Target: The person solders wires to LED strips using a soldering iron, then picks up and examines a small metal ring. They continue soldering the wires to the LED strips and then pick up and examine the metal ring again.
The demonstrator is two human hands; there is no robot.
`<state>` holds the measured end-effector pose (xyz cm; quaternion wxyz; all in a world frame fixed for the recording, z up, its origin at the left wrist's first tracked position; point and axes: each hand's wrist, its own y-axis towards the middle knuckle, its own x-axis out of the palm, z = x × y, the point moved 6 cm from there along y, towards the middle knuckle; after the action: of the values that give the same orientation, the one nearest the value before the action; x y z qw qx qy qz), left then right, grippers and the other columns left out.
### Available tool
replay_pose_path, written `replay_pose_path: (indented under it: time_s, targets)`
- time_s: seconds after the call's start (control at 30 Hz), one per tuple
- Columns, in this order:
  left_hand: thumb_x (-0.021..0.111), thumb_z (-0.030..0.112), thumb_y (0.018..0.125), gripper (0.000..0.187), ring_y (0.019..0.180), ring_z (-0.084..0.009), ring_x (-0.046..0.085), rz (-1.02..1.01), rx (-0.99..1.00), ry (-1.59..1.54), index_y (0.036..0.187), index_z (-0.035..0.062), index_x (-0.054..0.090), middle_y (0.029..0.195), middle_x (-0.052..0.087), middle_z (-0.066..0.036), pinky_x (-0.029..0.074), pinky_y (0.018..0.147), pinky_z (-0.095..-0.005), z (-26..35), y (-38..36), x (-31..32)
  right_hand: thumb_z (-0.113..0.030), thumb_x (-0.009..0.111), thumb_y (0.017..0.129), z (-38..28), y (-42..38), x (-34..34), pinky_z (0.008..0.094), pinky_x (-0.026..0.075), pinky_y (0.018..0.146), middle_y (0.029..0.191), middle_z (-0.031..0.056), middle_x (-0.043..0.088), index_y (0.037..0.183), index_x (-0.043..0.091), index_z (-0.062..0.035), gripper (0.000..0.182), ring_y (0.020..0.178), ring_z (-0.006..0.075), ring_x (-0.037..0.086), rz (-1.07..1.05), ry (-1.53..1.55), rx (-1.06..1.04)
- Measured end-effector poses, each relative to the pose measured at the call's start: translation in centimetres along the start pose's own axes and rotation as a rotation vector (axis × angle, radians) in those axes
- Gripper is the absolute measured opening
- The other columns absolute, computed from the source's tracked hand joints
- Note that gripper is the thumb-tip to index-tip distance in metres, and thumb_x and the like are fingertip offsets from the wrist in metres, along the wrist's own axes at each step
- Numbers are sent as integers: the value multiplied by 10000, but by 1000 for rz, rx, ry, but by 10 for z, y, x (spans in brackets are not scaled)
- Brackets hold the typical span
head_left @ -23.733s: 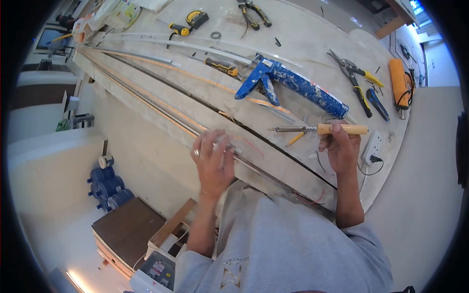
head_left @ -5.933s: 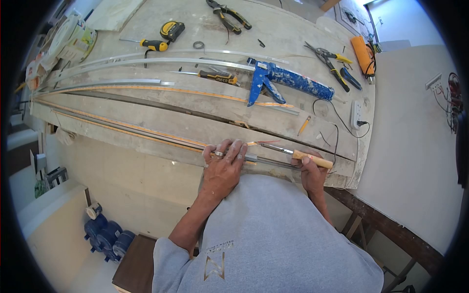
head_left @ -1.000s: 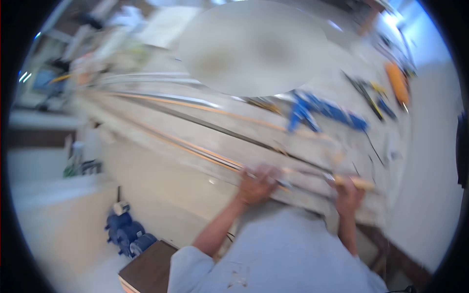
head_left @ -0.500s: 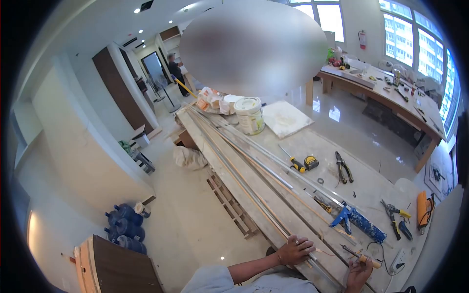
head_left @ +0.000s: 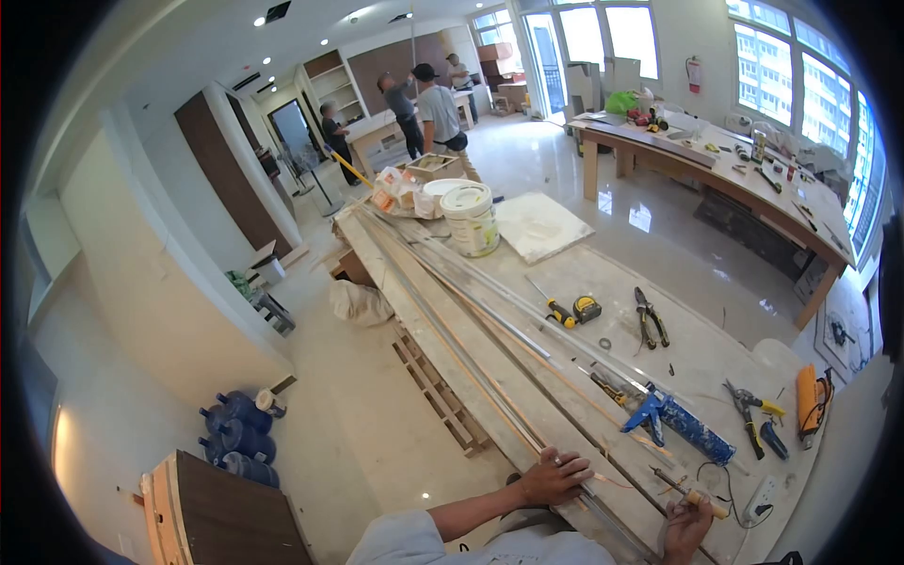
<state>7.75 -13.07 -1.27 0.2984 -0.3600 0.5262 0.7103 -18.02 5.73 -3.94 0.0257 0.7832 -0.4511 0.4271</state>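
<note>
My left hand (head_left: 556, 477) is closed over a long, thin metal profile (head_left: 497, 400) near the table's front edge, a ring on one finger. In my right hand (head_left: 687, 529) is a soldering iron (head_left: 699, 501) with a wooden handle, its tip pointing up and left above the table. A thin copper-coloured wire or strip (head_left: 612, 482) shows just right of my left fingers. Close to the iron lie a blue caulking gun (head_left: 692, 428) and a white power strip (head_left: 759, 499) with a black plug in it.
The worktable (head_left: 603, 273) carries pliers (head_left: 650, 318), a tape measure (head_left: 587, 309), a screwdriver (head_left: 560, 314), snips (head_left: 746, 414), an orange tool (head_left: 810, 405) and a paint bucket (head_left: 469, 221). Blue water jugs (head_left: 247, 428) stand on the floor. Several people are farther back.
My view has shifted slightly, so the table's things sit a little farther left and higher. Both hands keep nearly the same hold. People at the back now show where a blur was.
</note>
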Motion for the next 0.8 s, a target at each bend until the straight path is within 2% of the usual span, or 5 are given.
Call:
replay_pose_path:
  time_s: [0.23, 0.3, 0.57, 0.63, 0.8]
  targets:
    - [720, 367, 754, 515, 1098, -182, 507, -18, 9, 22, 1212, 192, 565, 1198, 525, -6, 277, 880, -455, 0, 3, 1, -307, 632, 916, -8, 16, -8, 394, 559, 634, 800, 41, 629, 999, 553, -133, 207, 594, 146, 583, 44, 18, -42]
    - [721, 369, 749, 523, 1090, -180, 509, -35, 9, 25, 1215, 193, 564, 1194, 525, -5, 278, 874, -456, -1, 4, 3, -275, 597, 945, -14, 14, 1, 370, 553, 668, 798, 42, 620, 979, 587, -115, 164, 625, 150, 577, -51, -44, -70]
    - [731, 380, 723, 547, 1074, -181, 519, -114, -22, 61, 1210, 196, 563, 1194, 527, -1, 286, 851, -458, 2, 2, 9, -286, 607, 930, -5, 8, -7, 381, 547, 640, 779, 28, 609, 976, 582, -132, 163, 617, 150, 570, 62, 23, -31]
    - [734, 386, 718, 549, 1069, -180, 517, -75, -7, 70, 1206, 202, 563, 1189, 526, 1, 288, 851, -452, 0, 2, 8, -229, 616, 897, -4, 8, -3, 395, 560, 609, 794, 46, 633, 993, 563, -136, 144, 582, 160, 582, 34, 22, -33]
    - [735, 384, 714, 543, 1064, -180, 513, -66, -10, 66, 1198, 209, 562, 1178, 527, 5, 291, 849, -447, 2, 6, 4, -233, 613, 898, -8, 8, 3, 395, 558, 614, 783, 43, 626, 981, 564, -132, 140, 583, 167, 583, 37, 43, -45]
